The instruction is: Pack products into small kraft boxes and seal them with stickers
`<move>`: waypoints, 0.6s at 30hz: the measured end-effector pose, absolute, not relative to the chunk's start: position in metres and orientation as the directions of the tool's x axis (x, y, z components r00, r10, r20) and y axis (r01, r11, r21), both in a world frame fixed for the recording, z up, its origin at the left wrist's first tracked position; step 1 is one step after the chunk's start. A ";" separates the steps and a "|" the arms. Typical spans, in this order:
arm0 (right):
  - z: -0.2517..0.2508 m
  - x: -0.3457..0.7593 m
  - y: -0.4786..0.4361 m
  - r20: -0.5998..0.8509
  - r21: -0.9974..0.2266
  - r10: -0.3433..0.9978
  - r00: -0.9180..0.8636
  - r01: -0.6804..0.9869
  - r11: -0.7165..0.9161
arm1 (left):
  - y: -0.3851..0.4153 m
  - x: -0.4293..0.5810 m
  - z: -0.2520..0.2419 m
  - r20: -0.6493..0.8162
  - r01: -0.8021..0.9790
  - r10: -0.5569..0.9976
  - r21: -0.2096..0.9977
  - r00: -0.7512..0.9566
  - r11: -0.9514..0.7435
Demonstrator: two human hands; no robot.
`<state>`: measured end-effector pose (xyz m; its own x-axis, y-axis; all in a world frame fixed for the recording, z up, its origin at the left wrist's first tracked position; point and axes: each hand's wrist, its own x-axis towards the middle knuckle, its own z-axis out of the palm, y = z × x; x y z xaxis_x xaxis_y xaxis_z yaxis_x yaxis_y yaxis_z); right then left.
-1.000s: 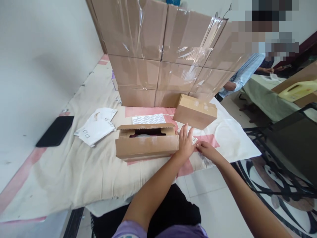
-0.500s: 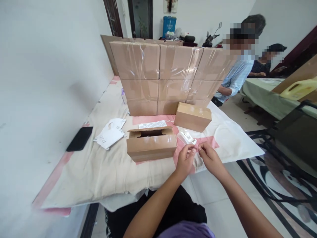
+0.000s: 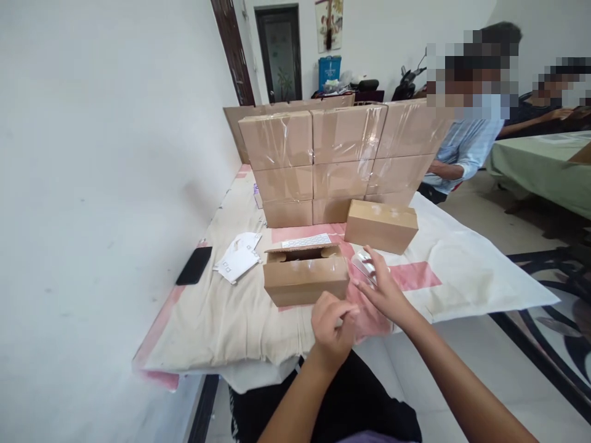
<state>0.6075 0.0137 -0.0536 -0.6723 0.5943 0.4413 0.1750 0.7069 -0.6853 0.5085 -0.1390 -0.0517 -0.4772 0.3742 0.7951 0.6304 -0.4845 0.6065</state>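
Note:
My left hand (image 3: 333, 325) is closed in a pinch in front of the small cardboard box; whatever its thumb and forefinger hold is too small to make out. My right hand (image 3: 384, 288) has its fingers spread at a white tape dispenser (image 3: 361, 263), which it partly covers. Left of the dispenser sits the small cardboard box (image 3: 305, 280), its upper flap partly raised over a dark gap. A second small cardboard box (image 3: 381, 225) lies beyond the dispenser, with shiny tape on its top.
A wall of stacked, taped cartons (image 3: 344, 138) stands behind. A white sheet with printed keys (image 3: 306, 240) lies behind the small box. White papers (image 3: 237, 257) and a black phone (image 3: 194, 266) rest at left. A person in a light blue shirt (image 3: 471, 151) is beyond the table.
My hands have separated from being fingertip to fingertip. The left has moved toward the small box, while the right has opened and reached to the tape dispenser. The camera view has shifted.

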 end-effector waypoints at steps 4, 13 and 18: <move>-0.042 0.560 0.027 0.491 -0.634 0.422 -0.762 0.019 0.773 | -0.146 0.454 -0.011 0.646 0.638 0.582 0.724 -0.494 -0.262; -0.057 0.545 0.019 0.363 -0.841 0.527 -0.768 -0.026 0.540 | -0.099 0.376 0.007 0.147 0.488 0.934 0.872 -0.327 0.034; -0.061 0.542 0.019 0.375 -0.853 0.544 -0.751 -0.049 0.520 | -0.087 0.378 -0.002 0.078 0.530 0.939 0.840 -0.334 0.119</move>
<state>0.5425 0.0188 -0.0607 -0.7507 0.5440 0.3748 -0.0493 0.5197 -0.8529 0.3780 -0.0871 -0.0018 -0.3344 0.9392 0.0782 0.5296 0.1187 0.8399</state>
